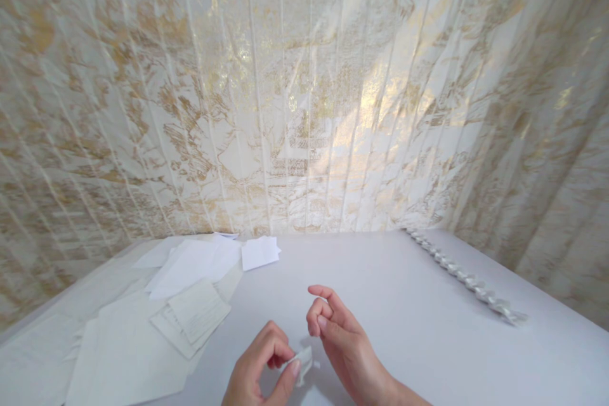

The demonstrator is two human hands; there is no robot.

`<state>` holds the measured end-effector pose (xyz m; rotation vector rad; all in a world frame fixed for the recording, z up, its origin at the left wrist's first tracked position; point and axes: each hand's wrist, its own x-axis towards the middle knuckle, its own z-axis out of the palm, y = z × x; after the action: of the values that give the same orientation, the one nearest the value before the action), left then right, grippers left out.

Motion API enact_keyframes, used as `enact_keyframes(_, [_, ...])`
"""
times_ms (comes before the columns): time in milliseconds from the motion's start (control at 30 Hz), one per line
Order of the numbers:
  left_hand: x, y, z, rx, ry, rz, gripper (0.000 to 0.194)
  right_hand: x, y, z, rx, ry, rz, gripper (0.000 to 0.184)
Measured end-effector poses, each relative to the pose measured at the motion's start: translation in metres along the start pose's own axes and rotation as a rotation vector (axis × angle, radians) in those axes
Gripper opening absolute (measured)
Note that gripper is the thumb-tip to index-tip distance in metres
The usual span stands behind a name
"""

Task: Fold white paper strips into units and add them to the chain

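Note:
My left hand (pixel 266 365) pinches a small folded piece of white paper (pixel 303 365) between thumb and fingers, low in the middle of the view. Just to the right, my right hand (pixel 340 339) is raised with its index finger stretched out and the other fingers curled towards the thumb. It is apart from the paper, and I see nothing between its fingers. A braided strip of folded paper (pixel 464 278) lies along the right side of the white table (pixel 380 279).
Loose white sheets (pixel 195 260) and larger off-white sheets (pixel 128 349) overlap on the left. A small stack of cut paper (pixel 200 311) lies on them. Another white paper stack (pixel 259 252) sits at the back. A patterned gold-and-white curtain (pixel 304 89) hangs behind the table.

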<state>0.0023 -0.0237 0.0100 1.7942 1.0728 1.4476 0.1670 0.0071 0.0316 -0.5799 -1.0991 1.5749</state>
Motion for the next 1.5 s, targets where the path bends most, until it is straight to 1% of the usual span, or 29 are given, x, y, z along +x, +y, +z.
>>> enact_keyframes(167, [0.0016, 0.0043, -0.0017, -0.014, 0.006, -0.064, 0.028, -0.0003, -0.0007, 0.0015, 0.001, 0.017, 0.018, 0.051])
enact_keyframes(333, [0.0026, 0.0061, -0.0025, -0.037, 0.015, -0.146, 0.032, 0.0004, -0.0007, 0.0014, 0.088, 0.007, 0.041, 0.048])
enact_keyframes(467, [0.0036, 0.0054, -0.0035, -0.055, 0.025, -0.273, 0.042, 0.0001, 0.0012, 0.0017, 0.151, 0.002, 0.055, 0.042])
enact_keyframes(567, [0.0043, 0.0039, -0.0037, -0.116, 0.034, -0.383, 0.049, -0.0008, 0.0037, 0.0009, 0.149, -0.004, 0.059, 0.036])
enact_keyframes(633, [0.0049, 0.0029, -0.0036, -0.156, 0.039, -0.421, 0.052, -0.0019, 0.0042, 0.0000, 0.063, -0.014, 0.042, 0.027])
enact_keyframes(667, [0.0052, 0.0026, -0.0035, -0.167, 0.041, -0.426, 0.053, -0.0025, 0.0040, -0.0003, -0.023, -0.033, 0.017, 0.023])
enact_keyframes(767, [0.0060, 0.0029, -0.0033, -0.173, 0.064, -0.416, 0.051, -0.0049, 0.0018, -0.0004, -0.384, -0.138, -0.115, 0.023])
enact_keyframes(867, [0.0061, 0.0047, -0.0033, -0.171, 0.073, -0.390, 0.048, -0.0070, 0.0012, 0.0002, -0.688, -0.236, -0.260, 0.013])
enact_keyframes(900, [0.0061, 0.0054, -0.0033, -0.164, 0.070, -0.383, 0.048, -0.0075, 0.0016, 0.0002, -0.755, -0.251, -0.300, 0.014])
enact_keyframes(967, [0.0061, 0.0063, -0.0035, -0.140, 0.068, -0.373, 0.048, -0.0080, 0.0031, -0.0005, -0.851, -0.270, -0.360, 0.026])
enact_keyframes(1067, [0.0060, 0.0060, -0.0039, -0.109, 0.065, -0.365, 0.049, -0.0080, 0.0049, -0.0024, -0.927, -0.283, -0.408, 0.038])
enact_keyframes(1200, [0.0053, 0.0043, -0.0047, -0.108, 0.050, -0.353, 0.049, -0.0079, 0.0057, -0.0037, -1.000, -0.285, -0.446, 0.050])
enact_keyframes(1267, [0.0050, 0.0045, -0.0052, -0.107, 0.040, -0.347, 0.048, -0.0080, 0.0051, -0.0034, -1.019, -0.284, -0.453, 0.050])
enact_keyframes(1400, [0.0045, 0.0070, -0.0057, -0.081, 0.012, -0.331, 0.045, -0.0078, 0.0020, -0.0020, -1.050, -0.280, -0.434, 0.045])
enact_keyframes(1500, [0.0046, 0.0069, -0.0056, -0.088, -0.012, -0.319, 0.044, -0.0068, 0.0001, -0.0022, -1.025, -0.328, -0.429, 0.042])
